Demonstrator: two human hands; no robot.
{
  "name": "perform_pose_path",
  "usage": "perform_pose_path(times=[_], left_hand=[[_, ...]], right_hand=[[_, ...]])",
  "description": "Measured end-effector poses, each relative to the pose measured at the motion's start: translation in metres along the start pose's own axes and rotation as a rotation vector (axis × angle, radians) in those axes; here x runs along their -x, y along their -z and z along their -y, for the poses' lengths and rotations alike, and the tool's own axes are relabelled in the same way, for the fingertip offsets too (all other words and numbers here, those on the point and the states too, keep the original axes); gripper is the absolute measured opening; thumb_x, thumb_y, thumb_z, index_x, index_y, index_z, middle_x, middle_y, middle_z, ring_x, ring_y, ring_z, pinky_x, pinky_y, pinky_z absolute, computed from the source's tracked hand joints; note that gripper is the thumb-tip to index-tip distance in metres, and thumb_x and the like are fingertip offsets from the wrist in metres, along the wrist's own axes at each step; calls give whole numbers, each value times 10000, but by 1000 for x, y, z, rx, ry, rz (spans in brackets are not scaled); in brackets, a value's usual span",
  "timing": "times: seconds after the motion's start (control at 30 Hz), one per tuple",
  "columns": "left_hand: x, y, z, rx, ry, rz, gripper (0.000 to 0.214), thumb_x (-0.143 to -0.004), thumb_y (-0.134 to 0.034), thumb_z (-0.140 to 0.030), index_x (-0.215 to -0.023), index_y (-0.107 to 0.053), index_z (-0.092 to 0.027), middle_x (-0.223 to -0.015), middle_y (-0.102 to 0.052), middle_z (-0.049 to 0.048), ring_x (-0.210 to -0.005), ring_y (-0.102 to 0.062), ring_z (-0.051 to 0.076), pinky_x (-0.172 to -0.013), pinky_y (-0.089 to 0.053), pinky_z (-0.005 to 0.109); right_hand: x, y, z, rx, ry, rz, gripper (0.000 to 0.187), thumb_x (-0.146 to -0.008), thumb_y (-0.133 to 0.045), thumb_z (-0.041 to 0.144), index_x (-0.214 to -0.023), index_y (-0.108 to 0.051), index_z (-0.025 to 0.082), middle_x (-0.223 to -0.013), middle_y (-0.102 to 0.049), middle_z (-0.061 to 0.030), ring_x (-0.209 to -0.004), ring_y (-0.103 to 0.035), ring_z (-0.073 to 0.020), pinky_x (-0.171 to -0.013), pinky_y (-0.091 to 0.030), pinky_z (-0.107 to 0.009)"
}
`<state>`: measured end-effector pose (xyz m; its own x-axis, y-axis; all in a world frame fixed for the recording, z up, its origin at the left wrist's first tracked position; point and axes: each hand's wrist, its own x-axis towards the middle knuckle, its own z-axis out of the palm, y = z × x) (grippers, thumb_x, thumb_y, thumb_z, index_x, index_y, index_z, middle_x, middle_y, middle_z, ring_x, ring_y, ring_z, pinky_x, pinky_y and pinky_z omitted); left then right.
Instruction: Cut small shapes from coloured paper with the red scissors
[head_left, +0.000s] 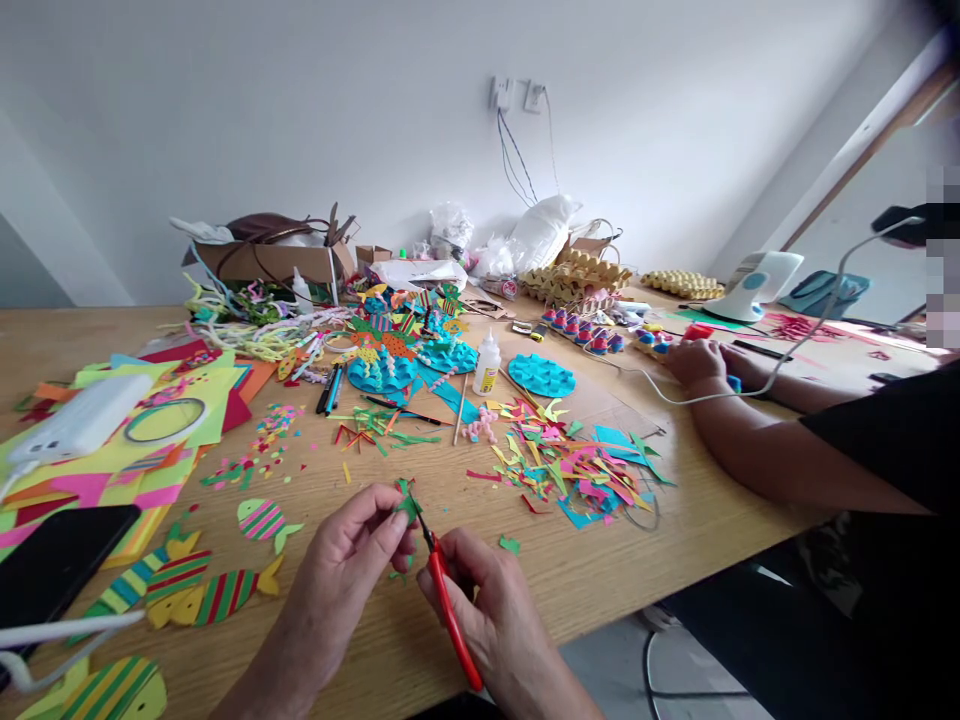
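My left hand (349,560) pinches a small green paper piece (407,500) just above the wooden table (697,520). My right hand (491,605) grips red-handled scissors (450,600), whose dark blades meet the green piece. Tiny green scraps (510,545) lie on the table beside my hands. Striped paper fish (262,520) lie to the left of my left hand.
Coloured paper scraps (577,470), blue paper shapes (541,375), a glue bottle (488,365), pens (330,390) and a cardboard box (270,260) crowd the table. A black phone (60,560) and white power bank (82,420) lie left. Another person's arms (720,370) rest at right.
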<state>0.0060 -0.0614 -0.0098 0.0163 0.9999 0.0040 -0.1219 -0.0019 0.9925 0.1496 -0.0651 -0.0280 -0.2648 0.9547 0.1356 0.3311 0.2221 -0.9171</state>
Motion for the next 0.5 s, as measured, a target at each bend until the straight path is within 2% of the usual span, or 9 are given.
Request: perform_pose_path(times=[0.5], left_hand=[[1,3,-6,36,44,-61,95,-759,-632,-269,-730,-613,-180,-596,-620,-28,-584,-564,118,-559,-467,200]], right_hand=[[3,1,-2,9,-4,21,306,-788,-497,318,-559,-336,194,-512,-273,74,-485,-240,-72,-425,-184,-196]])
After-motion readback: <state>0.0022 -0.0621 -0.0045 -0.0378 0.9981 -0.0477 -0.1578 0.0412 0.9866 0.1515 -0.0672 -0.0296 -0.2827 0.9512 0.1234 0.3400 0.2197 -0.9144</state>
